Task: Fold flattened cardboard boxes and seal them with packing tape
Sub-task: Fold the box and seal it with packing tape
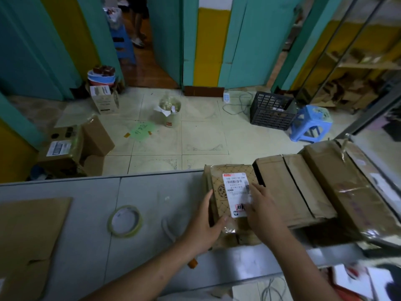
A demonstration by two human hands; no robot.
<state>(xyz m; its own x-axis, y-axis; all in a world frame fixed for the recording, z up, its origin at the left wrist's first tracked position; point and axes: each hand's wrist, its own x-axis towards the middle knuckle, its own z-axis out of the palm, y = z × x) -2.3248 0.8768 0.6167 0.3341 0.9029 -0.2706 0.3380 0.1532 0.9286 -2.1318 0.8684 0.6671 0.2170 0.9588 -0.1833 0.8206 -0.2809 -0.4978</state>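
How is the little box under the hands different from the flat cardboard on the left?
The small box has a white label and a printed pattern; the flat cardboard looks plain. The left hand and right hand are on the small box; nothing touches the flat cardboard. Both are brown, on the grey table.

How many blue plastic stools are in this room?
2. The near stool stands on the tiled floor right of the black crate; the far stool stands in the doorway at top left. More may be hidden.
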